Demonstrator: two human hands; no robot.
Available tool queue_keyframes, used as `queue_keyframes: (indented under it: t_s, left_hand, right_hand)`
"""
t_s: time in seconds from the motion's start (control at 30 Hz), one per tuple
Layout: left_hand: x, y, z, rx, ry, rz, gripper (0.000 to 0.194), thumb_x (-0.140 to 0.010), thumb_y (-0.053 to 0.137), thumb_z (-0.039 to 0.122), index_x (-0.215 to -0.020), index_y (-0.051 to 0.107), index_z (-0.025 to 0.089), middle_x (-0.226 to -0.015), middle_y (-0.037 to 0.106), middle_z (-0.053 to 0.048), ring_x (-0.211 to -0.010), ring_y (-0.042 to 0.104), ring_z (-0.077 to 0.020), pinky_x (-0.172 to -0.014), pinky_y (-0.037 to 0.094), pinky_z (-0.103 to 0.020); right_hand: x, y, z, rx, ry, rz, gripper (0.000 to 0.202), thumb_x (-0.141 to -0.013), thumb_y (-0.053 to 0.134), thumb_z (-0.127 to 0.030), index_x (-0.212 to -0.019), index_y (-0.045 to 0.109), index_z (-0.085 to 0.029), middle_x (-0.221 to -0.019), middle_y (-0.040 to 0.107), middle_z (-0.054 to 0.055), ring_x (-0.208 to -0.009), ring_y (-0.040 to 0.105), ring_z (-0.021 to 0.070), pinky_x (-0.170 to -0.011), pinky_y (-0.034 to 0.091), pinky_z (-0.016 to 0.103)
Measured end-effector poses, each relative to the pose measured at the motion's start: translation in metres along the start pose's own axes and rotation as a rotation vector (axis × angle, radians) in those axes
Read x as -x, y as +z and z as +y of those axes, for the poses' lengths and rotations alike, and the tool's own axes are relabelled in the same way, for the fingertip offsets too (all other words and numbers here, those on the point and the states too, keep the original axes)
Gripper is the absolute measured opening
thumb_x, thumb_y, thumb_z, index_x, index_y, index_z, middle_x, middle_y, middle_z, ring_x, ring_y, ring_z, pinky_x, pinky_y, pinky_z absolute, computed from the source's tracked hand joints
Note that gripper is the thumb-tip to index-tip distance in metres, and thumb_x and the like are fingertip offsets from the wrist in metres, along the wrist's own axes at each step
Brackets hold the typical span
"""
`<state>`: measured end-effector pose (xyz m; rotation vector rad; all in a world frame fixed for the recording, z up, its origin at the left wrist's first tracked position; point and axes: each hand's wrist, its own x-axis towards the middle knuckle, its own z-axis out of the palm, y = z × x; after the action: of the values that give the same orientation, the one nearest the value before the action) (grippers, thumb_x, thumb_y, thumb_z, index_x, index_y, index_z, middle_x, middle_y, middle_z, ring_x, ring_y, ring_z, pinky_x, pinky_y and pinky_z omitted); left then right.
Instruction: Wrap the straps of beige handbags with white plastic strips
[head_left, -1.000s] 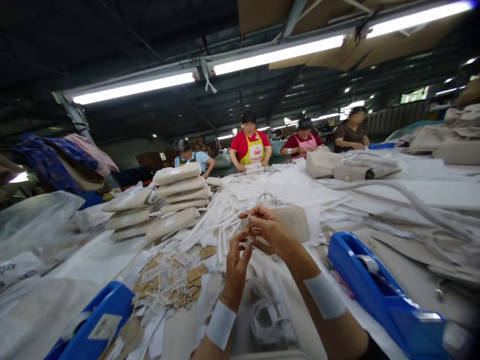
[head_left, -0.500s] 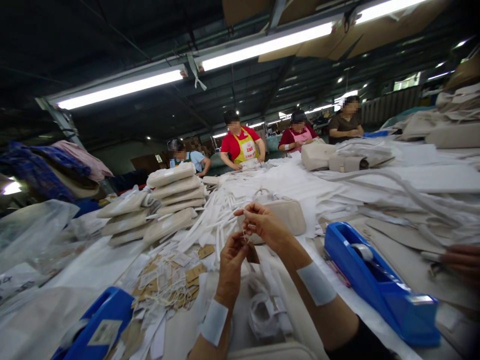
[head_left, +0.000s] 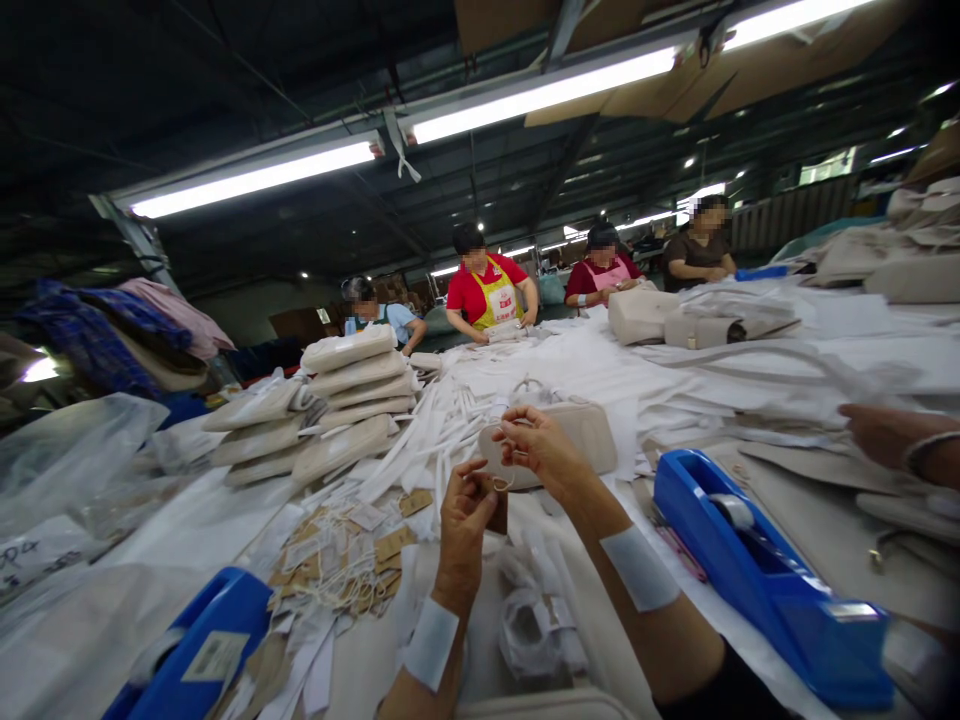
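My left hand [head_left: 466, 505] is closed on a brown hang tag [head_left: 497, 515], pinching it near its top. A pale string [head_left: 504, 484] curves in a small loop from the tag toward my other hand. Just above and to the right, my right hand [head_left: 541, 448] has curled fingers with thumb and index drawn near each other. Whether string lies between them is too small to make out. Behind both hands lies a beige bag [head_left: 585, 435] with a handle. Below them, on pale material, sits a clear plastic-wrapped bundle [head_left: 529, 625].
Loose tags with strings [head_left: 352, 560] lie to the left, beside a blue tape dispenser [head_left: 202, 640]. Another blue tape dispenser [head_left: 765, 580] stands right. Stacked beige bags [head_left: 352, 385] rise at left. A co-worker's hand [head_left: 892, 440] reaches in from the right; several people work across the table.
My right hand has drawn slightly away from my left, and the string loop shows more openly between them. The co-worker's hand at right has moved upward and farther into view.
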<state>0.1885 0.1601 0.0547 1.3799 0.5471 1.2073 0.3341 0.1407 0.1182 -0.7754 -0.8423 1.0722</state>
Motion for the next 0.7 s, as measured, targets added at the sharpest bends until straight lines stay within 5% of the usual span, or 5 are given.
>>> queue_keyframes:
  t_s: [0.23, 0.43, 0.57, 0.7]
  left_hand:
    - [0.003, 0.003, 0.005, 0.013, 0.013, 0.070, 0.037, -0.074, 0.067, 0.022, -0.108, 0.055, 0.021, -0.094, 0.068, -0.002, -0.085, 0.065, -0.0161, -0.078, 0.048, -0.027]
    - [0.002, -0.001, 0.002, -0.001, 0.048, 0.097, 0.036, -0.073, 0.066, 0.020, -0.107, 0.055, 0.020, -0.095, 0.067, -0.003, -0.090, 0.065, -0.0178, -0.079, 0.049, -0.027]
    - [-0.001, -0.004, -0.001, -0.013, 0.078, 0.102, 0.033, -0.076, 0.065, 0.019, -0.106, 0.055, 0.020, -0.095, 0.067, -0.004, -0.089, 0.065, -0.0168, -0.081, 0.049, -0.028]
    - [-0.003, -0.007, -0.004, -0.029, 0.114, 0.117, 0.033, -0.074, 0.066, 0.016, -0.105, 0.056, 0.019, -0.095, 0.067, -0.004, -0.092, 0.065, -0.0174, -0.085, 0.048, -0.029]
  right_hand:
    - [-0.006, -0.013, 0.000, 0.327, 0.040, -0.105, 0.026, -0.058, 0.078, -0.024, -0.081, 0.069, -0.018, -0.047, 0.054, -0.008, -0.036, 0.041, 0.0064, -0.036, 0.031, 0.019]
    - [-0.008, -0.018, 0.013, 0.581, 0.107, -0.154, 0.025, -0.054, 0.073, -0.014, -0.078, 0.075, -0.017, -0.048, 0.056, -0.005, -0.039, 0.046, 0.0086, -0.035, 0.034, 0.020]
    - [-0.006, -0.019, 0.017, 0.711, 0.126, -0.201, 0.005, -0.055, 0.067, -0.013, -0.052, 0.068, -0.016, -0.038, 0.047, -0.005, -0.035, 0.040, 0.0078, -0.033, 0.026, 0.019]
    - [-0.006, -0.021, 0.014, 0.739, 0.113, -0.257, 0.020, -0.059, 0.071, -0.021, -0.042, 0.061, -0.016, -0.033, 0.036, -0.007, -0.035, 0.028, 0.0042, -0.036, 0.012, 0.021]
